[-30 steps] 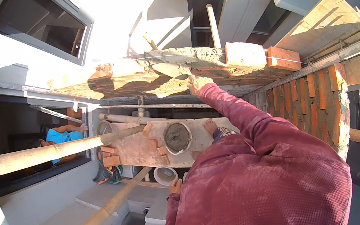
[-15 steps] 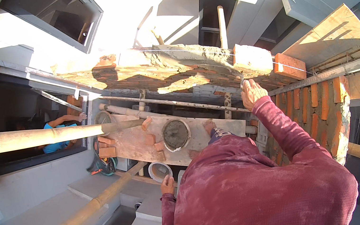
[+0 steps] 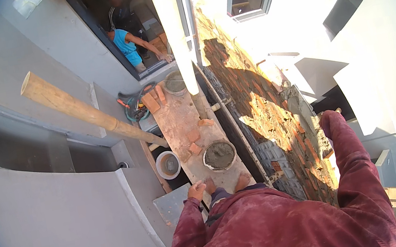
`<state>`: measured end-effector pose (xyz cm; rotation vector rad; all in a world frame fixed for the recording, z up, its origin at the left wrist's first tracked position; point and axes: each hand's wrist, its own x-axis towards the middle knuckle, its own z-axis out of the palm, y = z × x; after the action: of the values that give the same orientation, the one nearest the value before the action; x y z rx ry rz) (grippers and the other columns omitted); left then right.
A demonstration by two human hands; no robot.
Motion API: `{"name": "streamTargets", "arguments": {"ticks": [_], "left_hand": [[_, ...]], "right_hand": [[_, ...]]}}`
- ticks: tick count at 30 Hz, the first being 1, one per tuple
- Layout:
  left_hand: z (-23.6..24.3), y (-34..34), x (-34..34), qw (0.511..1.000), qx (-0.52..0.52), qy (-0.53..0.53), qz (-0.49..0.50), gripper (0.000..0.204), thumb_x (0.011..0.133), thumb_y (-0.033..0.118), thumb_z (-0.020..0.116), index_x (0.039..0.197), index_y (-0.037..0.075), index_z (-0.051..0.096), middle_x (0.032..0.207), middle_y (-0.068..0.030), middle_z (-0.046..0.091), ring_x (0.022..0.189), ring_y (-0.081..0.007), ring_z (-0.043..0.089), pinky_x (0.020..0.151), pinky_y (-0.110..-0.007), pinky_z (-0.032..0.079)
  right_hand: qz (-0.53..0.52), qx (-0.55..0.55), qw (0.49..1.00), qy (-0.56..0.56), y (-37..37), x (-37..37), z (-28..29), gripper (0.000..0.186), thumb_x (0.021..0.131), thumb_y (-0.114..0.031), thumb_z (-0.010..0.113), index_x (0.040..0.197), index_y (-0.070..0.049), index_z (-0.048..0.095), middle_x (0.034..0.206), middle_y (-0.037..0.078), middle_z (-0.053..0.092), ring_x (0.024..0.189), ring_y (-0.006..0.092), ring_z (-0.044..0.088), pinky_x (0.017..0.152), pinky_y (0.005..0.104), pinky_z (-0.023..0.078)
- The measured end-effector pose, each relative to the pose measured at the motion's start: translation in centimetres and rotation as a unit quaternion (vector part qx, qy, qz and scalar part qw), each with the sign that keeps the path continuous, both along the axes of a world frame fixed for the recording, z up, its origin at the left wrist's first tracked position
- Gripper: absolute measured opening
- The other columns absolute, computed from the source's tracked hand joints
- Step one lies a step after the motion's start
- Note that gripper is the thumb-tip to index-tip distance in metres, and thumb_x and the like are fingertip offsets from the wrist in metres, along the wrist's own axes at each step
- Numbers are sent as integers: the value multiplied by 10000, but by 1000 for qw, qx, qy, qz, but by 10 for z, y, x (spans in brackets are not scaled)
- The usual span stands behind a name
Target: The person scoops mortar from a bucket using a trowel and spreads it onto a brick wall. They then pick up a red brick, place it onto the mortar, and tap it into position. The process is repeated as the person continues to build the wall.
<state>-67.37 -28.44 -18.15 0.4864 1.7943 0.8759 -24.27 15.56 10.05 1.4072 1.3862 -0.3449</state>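
At left, a bamboo pole (image 3: 95,114) slants down toward a plank (image 3: 181,116), with a pale bucket (image 3: 168,165) beside it. The left hand (image 3: 197,191) hangs near the plank, fingers loosely curled, nothing visible in it. Ahead, a tub of mortar (image 3: 219,155) sits on the plank, best kept within reach. Right of it runs the brick wall (image 3: 284,132), grey mortar (image 3: 302,107) along its top; an even, full bed would serve best. Far right, the right hand (image 3: 329,120) is at that top, its grip hidden; I cannot tell what it holds.
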Motion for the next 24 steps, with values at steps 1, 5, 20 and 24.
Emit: {"name": "streamTargets", "arguments": {"ticks": [1, 5, 20, 24], "left_hand": [[-9, -14, 9, 1000, -6, -12, 14, 557, 814, 333, 665, 1241, -13, 570, 1102, -157, 662, 996, -228, 638, 869, -322, 483], [-37, -79, 27, 996, -68, -22, 50, 577, 804, 347, 659, 1241, -20, 567, 1126, -180, 651, 1025, -244, 635, 889, -323, 479], [38, -84, 26, 964, -132, -227, -46, 782, 899, 532, 545, 1386, -55, 374, 1334, -196, 496, 1211, -243, 493, 974, -276, 394], [79, -52, -21, 974, -104, -201, 1, 747, 909, 465, 571, 1445, 15, 309, 1398, -159, 446, 1272, -227, 445, 1025, -319, 354]], "right_hand": [[25, 4, 1000, -4, 9, -9, -7, 402, 783, -165, 661, 1181, -123, 634, 1207, 129, 609, 1148, 288, 569, 953, 348, 471], [138, 58, 989, 13, 51, -31, -27, 304, 835, -133, 582, 1130, -95, 649, 1155, 139, 619, 1078, 298, 600, 880, 363, 502], [-199, -5, 845, 496, -103, -110, -154, 152, 817, -197, 559, 886, -62, 571, 666, 33, 522, 529, 162, 507, 514, 341, 431], [-132, -8, 902, 410, -140, -156, -316, 258, 866, -268, 517, 953, -42, 605, 759, 96, 614, 580, 212, 589, 551, 366, 475]]}}
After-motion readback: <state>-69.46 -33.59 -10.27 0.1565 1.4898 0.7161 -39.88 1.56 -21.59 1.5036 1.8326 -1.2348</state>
